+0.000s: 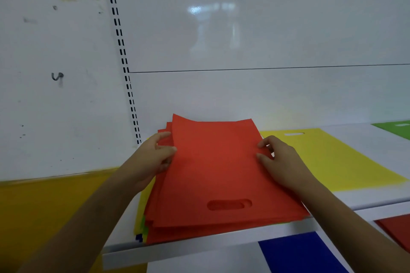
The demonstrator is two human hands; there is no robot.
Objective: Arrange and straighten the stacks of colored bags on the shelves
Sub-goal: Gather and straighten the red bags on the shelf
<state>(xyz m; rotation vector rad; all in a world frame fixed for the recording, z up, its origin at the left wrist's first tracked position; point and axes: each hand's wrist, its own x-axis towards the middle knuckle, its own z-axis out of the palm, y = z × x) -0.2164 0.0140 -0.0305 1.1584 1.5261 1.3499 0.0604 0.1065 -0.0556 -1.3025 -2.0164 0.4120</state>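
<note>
Head view: the stack of red bags [217,175] lies on the white shelf [366,201], its near edge overhanging the shelf lip, its far corners fanned unevenly. Left of the stack, the left hand [153,159] grips its side edge, thumb on top, fingers curled beneath. The right hand [281,162] pinches the opposite edge likewise. Just right of the stack lies a yellow bag [332,157]; farther right, a green bag [395,128]. Below the stack, a blue bag [299,255] rests on a lower shelf. The bags look thin, light and floppy — likely to slide over each other — so squaring them from both side edges seems best.
</note>
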